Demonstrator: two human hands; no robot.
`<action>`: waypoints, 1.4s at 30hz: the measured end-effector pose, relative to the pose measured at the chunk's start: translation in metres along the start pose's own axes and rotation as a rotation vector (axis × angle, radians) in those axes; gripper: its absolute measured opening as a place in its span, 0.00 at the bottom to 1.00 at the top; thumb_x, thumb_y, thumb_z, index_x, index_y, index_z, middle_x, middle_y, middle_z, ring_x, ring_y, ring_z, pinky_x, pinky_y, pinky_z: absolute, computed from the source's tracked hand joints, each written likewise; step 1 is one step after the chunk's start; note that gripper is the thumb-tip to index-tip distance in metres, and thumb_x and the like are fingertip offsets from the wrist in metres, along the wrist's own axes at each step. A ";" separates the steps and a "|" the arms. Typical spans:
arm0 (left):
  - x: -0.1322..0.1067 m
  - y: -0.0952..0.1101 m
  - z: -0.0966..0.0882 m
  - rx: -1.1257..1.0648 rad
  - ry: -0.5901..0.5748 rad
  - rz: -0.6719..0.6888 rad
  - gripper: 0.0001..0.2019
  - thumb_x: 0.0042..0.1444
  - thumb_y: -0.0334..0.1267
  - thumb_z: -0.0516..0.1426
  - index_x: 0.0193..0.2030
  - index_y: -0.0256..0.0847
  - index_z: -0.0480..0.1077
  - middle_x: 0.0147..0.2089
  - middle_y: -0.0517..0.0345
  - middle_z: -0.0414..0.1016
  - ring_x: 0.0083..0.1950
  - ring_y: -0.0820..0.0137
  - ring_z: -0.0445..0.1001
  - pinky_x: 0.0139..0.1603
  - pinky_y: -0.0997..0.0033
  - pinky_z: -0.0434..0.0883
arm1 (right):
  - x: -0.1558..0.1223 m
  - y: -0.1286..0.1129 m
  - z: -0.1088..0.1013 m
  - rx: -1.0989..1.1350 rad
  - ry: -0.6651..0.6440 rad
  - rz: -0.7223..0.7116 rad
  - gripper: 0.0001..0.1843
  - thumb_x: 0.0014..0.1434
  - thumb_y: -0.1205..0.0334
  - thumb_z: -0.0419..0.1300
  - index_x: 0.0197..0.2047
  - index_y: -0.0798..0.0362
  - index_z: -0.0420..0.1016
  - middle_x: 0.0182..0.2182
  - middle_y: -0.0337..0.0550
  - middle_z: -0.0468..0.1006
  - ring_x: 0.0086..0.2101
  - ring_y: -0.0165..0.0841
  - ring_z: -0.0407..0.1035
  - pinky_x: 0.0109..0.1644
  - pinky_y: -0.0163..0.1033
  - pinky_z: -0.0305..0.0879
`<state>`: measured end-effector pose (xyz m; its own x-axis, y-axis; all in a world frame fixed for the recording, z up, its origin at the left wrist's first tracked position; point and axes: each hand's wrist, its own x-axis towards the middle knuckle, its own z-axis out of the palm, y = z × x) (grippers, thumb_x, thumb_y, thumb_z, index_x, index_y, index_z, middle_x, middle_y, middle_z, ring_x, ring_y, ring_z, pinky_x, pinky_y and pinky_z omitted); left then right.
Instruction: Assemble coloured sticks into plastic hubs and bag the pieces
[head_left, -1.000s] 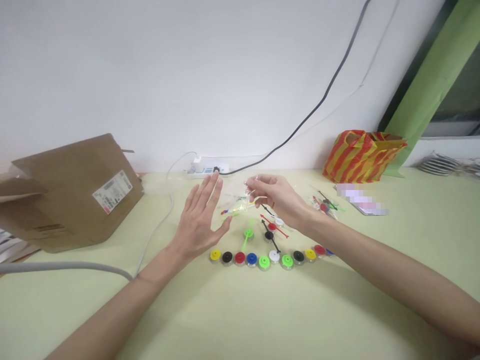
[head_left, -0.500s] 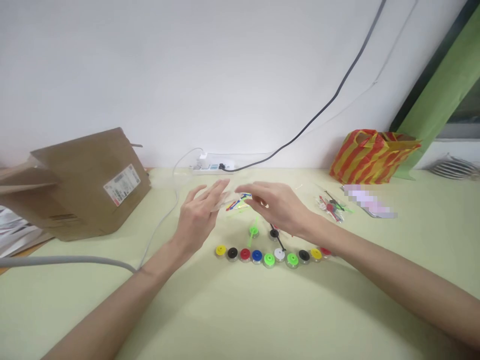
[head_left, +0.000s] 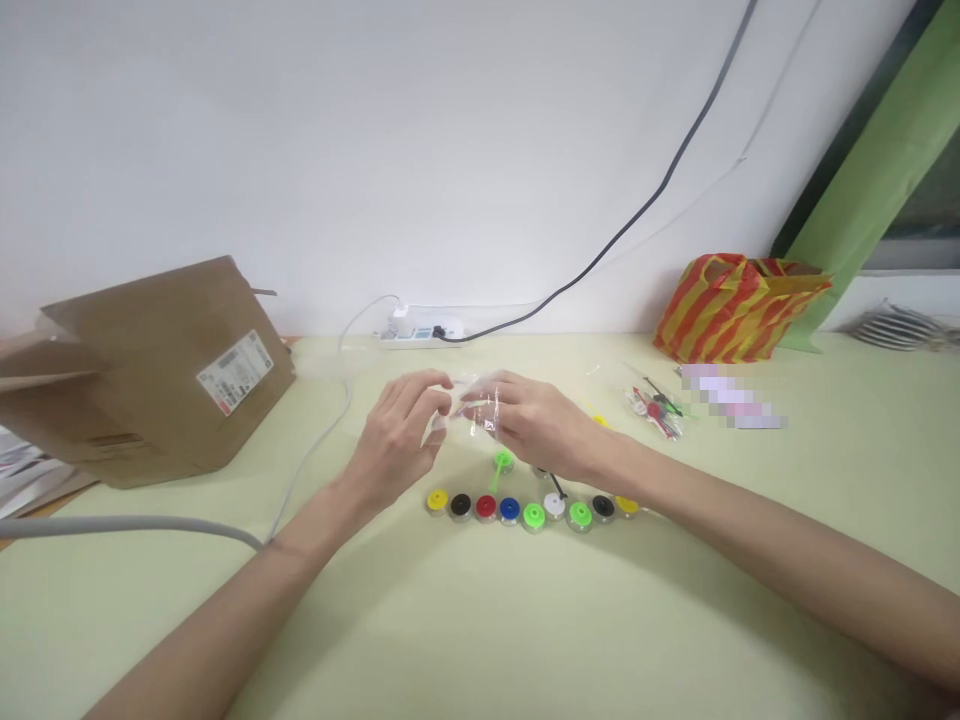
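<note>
A clear plastic bag (head_left: 482, 408) stretches between my two hands above the table, glinting where the light catches it. My left hand (head_left: 405, 430), fingers curled, grips its left side. On the other side my right hand (head_left: 536, 420) holds the bag, and the film overlaps its fingertips. Below runs a row of small round pieces with coloured caps, among them a yellow cap (head_left: 436, 499), a red cap (head_left: 486, 506), a blue cap (head_left: 510, 511) and a white cap (head_left: 554, 504). Just behind the row stands a green-capped piece (head_left: 502, 461) with a green stick. My right forearm hides the row's right end.
On the left stands an open cardboard box (head_left: 165, 380), with a grey cable (head_left: 135, 527) in front. A power strip (head_left: 424, 335) lies against the wall. At the right are a bag of coloured sticks (head_left: 656, 410), a blurred-out flat item (head_left: 731, 398) and a striped bag (head_left: 739, 310).
My right hand has lowered slightly and now grips the clear bag, which spreads wider between the hands. The fingers of my left hand have curled in. The view has shifted slightly.
</note>
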<state>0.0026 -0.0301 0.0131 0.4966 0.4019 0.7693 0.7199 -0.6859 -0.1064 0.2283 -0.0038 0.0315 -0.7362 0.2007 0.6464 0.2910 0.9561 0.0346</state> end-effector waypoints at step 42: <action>-0.012 -0.019 0.016 -0.038 -0.165 -0.200 0.41 0.59 0.38 0.61 0.75 0.48 0.46 0.56 0.48 0.72 0.60 0.54 0.70 0.61 0.50 0.67 | -0.015 0.043 -0.002 -0.069 -0.477 0.055 0.10 0.65 0.72 0.60 0.47 0.54 0.80 0.45 0.50 0.77 0.46 0.40 0.66 0.49 0.45 0.60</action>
<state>-0.0094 -0.0118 -0.0039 0.4207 0.6231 0.6594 0.7946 -0.6037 0.0635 0.2532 0.0335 0.0244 -0.9119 0.3415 0.2278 0.3654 0.9281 0.0714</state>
